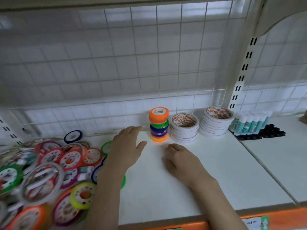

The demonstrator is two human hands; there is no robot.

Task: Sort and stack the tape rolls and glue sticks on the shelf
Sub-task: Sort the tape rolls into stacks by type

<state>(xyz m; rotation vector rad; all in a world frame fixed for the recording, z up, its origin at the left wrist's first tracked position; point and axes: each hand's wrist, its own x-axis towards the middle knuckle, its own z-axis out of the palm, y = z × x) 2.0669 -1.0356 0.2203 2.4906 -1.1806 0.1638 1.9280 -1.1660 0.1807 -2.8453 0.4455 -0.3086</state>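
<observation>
Nearest us, lower left of the frame: the unsorted pile of coloured tape rolls [49, 171] lies jumbled on the shelf [216, 171], mixed with larger white rolls.

Centre frame: our left hand [126, 146] is spread flat, fingers straight, holding nothing, at the pile's right edge. Our right hand [179, 158] rests just right of it, fingers loosely bent, also holding nothing; it is blurred, so finer detail is unclear.

Beyond the hands, at the back grid: a stack of coloured rolls [159, 125] stands upright. To its right are two stacks of white rolls [184, 128], [215, 123]; farther right, the glue sticks [250, 122] stand in a group.

Judgement: we are between picks, mid-sort. Next move calls for taking a small coloured roll from the pile and setting it squarely on the tall, narrow coloured stack, which could topple if nudged.
</observation>
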